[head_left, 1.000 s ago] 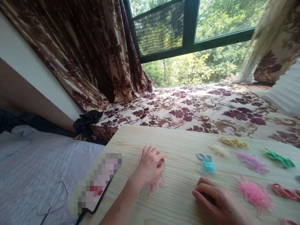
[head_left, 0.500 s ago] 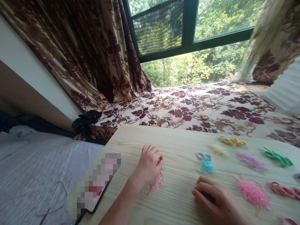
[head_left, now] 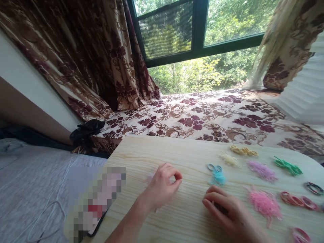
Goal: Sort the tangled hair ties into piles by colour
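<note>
Two hands [head_left: 163,185] [head_left: 227,209] loosely curled, grasp unclear, blurred strands [head_left: 149,176] beside the left, pink bundle [head_left: 265,201] beside the right.

Strands [head_left: 149,177] seemingly lie on table [head_left: 192,209] beside left hand [head_left: 163,184]

Left hand [head_left: 162,187] in a pinch, right hand [head_left: 231,209] loosely curled

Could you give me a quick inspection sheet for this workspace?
Surface: pale wood-grain table.
Job's things: blurred pale bits beside the left hand; blue strands, pink pile, purple pile, cream pile, green bands.
Clutter: pixelated item; black bundle beyond the table.
Hands: left, thumb and finger nearly meeting, grip unclear; right hand loosely curled, contents unclear.
Cables: white cable on pale fabric.
Surroundings: window, patterned curtain.
</note>
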